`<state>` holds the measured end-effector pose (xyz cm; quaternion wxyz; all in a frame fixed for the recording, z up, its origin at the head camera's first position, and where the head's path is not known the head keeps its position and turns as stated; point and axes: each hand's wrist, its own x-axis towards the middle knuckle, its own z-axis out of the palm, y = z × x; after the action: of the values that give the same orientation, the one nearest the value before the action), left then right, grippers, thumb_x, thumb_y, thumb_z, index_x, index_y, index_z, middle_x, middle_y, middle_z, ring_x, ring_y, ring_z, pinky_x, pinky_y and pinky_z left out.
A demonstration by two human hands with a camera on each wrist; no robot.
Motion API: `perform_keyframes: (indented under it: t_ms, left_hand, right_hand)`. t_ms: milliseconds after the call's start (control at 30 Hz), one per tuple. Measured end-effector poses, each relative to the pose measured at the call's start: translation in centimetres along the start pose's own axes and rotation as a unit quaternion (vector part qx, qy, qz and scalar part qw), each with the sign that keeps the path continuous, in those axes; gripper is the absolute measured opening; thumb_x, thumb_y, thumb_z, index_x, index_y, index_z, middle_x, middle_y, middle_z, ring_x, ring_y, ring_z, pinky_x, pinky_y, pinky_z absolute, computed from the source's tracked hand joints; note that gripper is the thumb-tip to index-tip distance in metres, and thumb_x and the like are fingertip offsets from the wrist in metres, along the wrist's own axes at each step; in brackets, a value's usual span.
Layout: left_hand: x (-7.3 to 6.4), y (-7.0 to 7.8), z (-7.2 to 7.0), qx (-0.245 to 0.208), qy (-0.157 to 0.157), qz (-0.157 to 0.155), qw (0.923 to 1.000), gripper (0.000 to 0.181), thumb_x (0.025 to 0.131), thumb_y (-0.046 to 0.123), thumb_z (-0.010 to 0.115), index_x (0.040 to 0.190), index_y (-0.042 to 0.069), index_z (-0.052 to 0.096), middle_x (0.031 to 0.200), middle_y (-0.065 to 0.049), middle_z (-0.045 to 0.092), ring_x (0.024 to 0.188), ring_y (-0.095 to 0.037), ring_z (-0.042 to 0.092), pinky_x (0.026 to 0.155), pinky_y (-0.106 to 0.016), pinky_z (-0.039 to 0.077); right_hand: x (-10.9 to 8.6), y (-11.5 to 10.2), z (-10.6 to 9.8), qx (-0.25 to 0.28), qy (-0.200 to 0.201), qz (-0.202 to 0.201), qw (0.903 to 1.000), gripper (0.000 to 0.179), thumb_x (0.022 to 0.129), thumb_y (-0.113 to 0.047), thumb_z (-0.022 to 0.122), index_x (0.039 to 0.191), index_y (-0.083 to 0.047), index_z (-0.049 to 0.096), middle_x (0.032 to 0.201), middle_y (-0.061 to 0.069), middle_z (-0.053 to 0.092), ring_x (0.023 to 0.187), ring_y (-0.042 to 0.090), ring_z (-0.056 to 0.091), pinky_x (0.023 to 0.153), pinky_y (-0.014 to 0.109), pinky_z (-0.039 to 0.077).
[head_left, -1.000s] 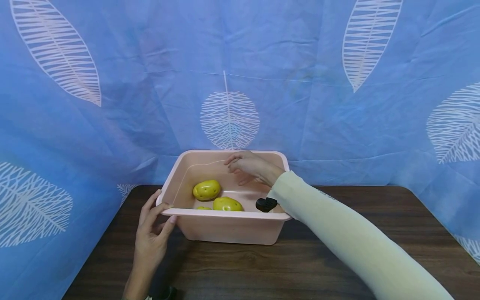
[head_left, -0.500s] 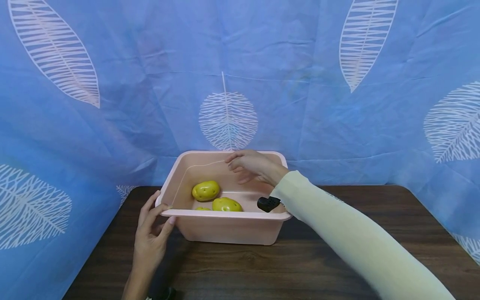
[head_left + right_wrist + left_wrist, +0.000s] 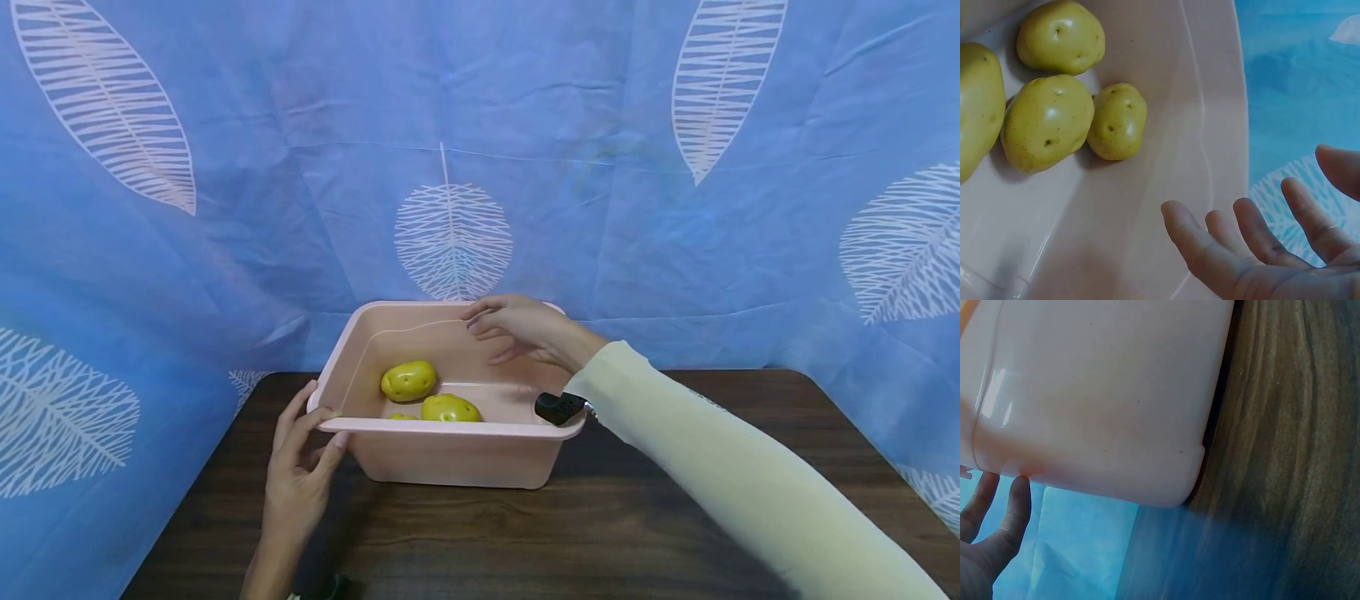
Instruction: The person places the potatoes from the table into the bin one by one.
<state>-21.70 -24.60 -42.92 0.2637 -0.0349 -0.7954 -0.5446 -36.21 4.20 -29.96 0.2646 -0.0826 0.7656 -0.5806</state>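
A pink plastic bin (image 3: 450,454) stands on the table with several yellow potatoes inside; the head view shows one potato (image 3: 408,381) near the left wall and another potato (image 3: 450,407) behind the front rim. My left hand (image 3: 298,483) holds the bin's front left corner, thumb under the front rim and fingers along the left rim. Fingertips of the left hand (image 3: 1007,515) touch the bin wall in its wrist view. My right hand (image 3: 532,329) hovers over the bin's back right, fingers loosely bent, holding nothing. The right wrist view shows the potatoes (image 3: 1047,123) bunched together, apart from the right hand (image 3: 1272,250).
The dark wooden table (image 3: 480,542) extends around the bin. A blue cloth (image 3: 570,208) with white leaf prints hangs close behind it. A black device (image 3: 558,407) sits under the right sleeve (image 3: 720,450), near the bin's right rim.
My right hand has drifted right over the bin, towards its right rim, with nothing in it. The left hand keeps its hold on the corner, and the potatoes lie as before.
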Motion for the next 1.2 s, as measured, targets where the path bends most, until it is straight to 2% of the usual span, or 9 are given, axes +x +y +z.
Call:
perform_keyframes:
  t_ms: [133,300,700,1000,1200]
  left_hand:
    - [-0.1,0.2,0.0,0.002,0.0,-0.001,1.0,0.031,0.091,0.005,0.068,0.122,0.007,0.063,0.156,0.009,0.032,0.138,-0.029,0.039,0.081,-0.012,0.052]
    - [-0.1,0.2,0.0,0.007,0.003,-0.007,1.0,0.032,0.091,0.007,0.069,0.122,0.008,0.063,0.155,0.012,0.033,0.138,-0.028,0.039,0.08,-0.01,0.052]
    - [-0.2,0.3,0.1,0.007,0.004,-0.006,1.0,0.033,0.09,0.005,0.069,0.122,0.008,0.063,0.155,0.009,0.033,0.137,-0.029,0.04,0.079,-0.012,0.053]
    - [-0.2,0.3,0.1,0.001,0.005,-0.002,1.0,0.032,0.09,0.003,0.069,0.121,0.006,0.064,0.155,0.01,0.034,0.136,-0.025,0.041,0.078,-0.011,0.052]
    - [-0.2,0.2,0.1,-0.001,0.004,-0.001,1.0,0.031,0.09,0.004,0.069,0.121,0.006,0.063,0.155,0.009,0.033,0.135,-0.022,0.041,0.077,-0.012,0.053]
  right_hand:
    - [-1.0,-0.1,-0.2,0.015,-0.012,-0.01,0.9998,0.034,0.097,-0.014,0.058,0.131,-0.012,0.057,0.15,0.008,0.045,0.137,0.029,0.041,0.094,0.052,0.053]
    - [-2.0,0.1,-0.4,0.034,-0.024,-0.017,0.999,0.037,0.098,-0.014,0.056,0.134,-0.009,0.054,0.143,0.009,0.051,0.138,0.03,0.042,0.091,0.05,0.055]
    - [-4.2,0.1,-0.9,0.051,-0.035,-0.051,0.9967,0.035,0.097,-0.011,0.053,0.131,-0.006,0.055,0.141,0.012,0.051,0.136,0.034,0.042,0.09,0.05,0.055]
    - [-6.2,0.6,-1.6,0.077,-0.034,-0.069,0.9941,0.037,0.098,-0.009,0.052,0.135,-0.004,0.053,0.141,0.013,0.05,0.136,0.032,0.043,0.096,0.056,0.051]
    - [-7.6,1.1,-2.0,0.086,-0.026,-0.074,0.9932,0.038,0.097,-0.009,0.056,0.135,-0.005,0.054,0.141,0.012,0.05,0.134,0.028,0.046,0.095,0.055,0.052]
